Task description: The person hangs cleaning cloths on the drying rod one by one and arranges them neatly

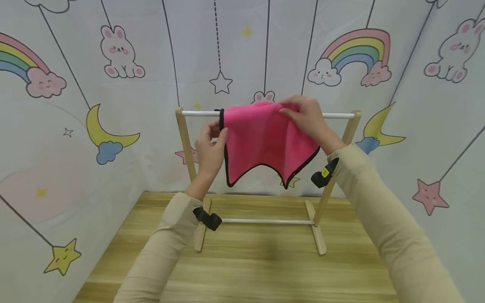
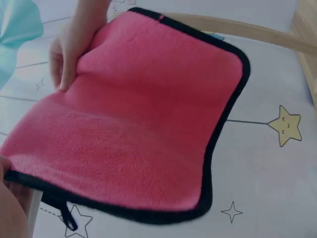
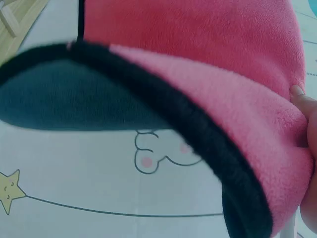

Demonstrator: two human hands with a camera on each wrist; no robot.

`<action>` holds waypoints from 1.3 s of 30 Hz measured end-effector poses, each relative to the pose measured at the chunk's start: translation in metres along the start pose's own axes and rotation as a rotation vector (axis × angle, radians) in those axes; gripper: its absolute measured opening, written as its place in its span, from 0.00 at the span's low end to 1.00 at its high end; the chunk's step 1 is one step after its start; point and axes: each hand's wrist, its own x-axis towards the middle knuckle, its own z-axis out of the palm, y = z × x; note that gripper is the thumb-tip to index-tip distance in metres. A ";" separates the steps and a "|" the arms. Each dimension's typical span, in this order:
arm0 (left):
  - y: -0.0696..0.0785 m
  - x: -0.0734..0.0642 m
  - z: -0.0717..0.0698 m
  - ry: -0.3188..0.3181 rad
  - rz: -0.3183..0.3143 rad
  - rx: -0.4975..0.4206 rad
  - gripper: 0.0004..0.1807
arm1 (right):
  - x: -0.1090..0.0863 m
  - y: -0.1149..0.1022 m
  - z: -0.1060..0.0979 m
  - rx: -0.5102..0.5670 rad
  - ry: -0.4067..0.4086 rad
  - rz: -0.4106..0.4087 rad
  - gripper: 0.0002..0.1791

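Observation:
A pink towel [image 1: 257, 139] with black edging hangs folded over the white top bar [image 1: 197, 113] of a wooden rack. My left hand [image 1: 210, 149] pinches its left edge just below the bar, thumb in front and fingers behind. Up at the fold, my right hand [image 1: 305, 115] grips the towel on the right, thumb on the near face. In the left wrist view the towel [image 2: 133, 114] spreads wide, and a small black loop [image 2: 72, 218] dangles from its edging. The right wrist view shows a grey-blue underside on the towel [image 3: 74, 99].
Light wooden posts [image 1: 185, 143] and feet [image 1: 319, 235] carry the rack, with a lower white bar [image 1: 265, 221] between them. It stands on a wood-grain surface [image 1: 242, 273]. Behind and beside it hangs a white cloth backdrop [image 1: 151, 50] printed with rabbits, rainbows, moons and stars.

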 end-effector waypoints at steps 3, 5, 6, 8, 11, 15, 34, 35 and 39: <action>-0.001 0.016 -0.003 0.033 0.003 0.039 0.12 | 0.004 0.001 -0.003 -0.031 -0.044 0.037 0.16; -0.003 0.022 -0.006 0.042 -0.040 0.088 0.12 | 0.006 0.002 -0.004 -0.057 -0.094 0.040 0.18; -0.005 0.023 -0.008 0.043 -0.070 0.121 0.12 | 0.006 0.003 -0.005 -0.080 -0.120 0.036 0.19; -0.009 0.024 -0.012 0.039 -0.143 0.198 0.13 | 0.005 0.006 -0.008 -0.108 -0.152 0.020 0.21; -0.016 0.022 -0.018 0.035 -0.216 0.288 0.15 | 0.000 0.009 -0.014 -0.117 -0.159 0.013 0.20; -0.024 0.020 -0.020 0.049 -0.207 0.297 0.15 | -0.006 0.010 -0.021 -0.105 -0.140 0.018 0.14; -0.022 0.026 -0.013 0.055 -0.219 0.330 0.16 | -0.010 0.021 -0.034 -0.188 0.026 -0.056 0.11; -0.023 0.026 -0.014 0.051 -0.218 0.326 0.16 | -0.012 0.021 -0.035 -0.188 0.012 -0.073 0.11; -0.025 0.026 -0.016 0.031 -0.215 0.319 0.16 | -0.015 0.022 -0.038 -0.216 -0.041 -0.131 0.13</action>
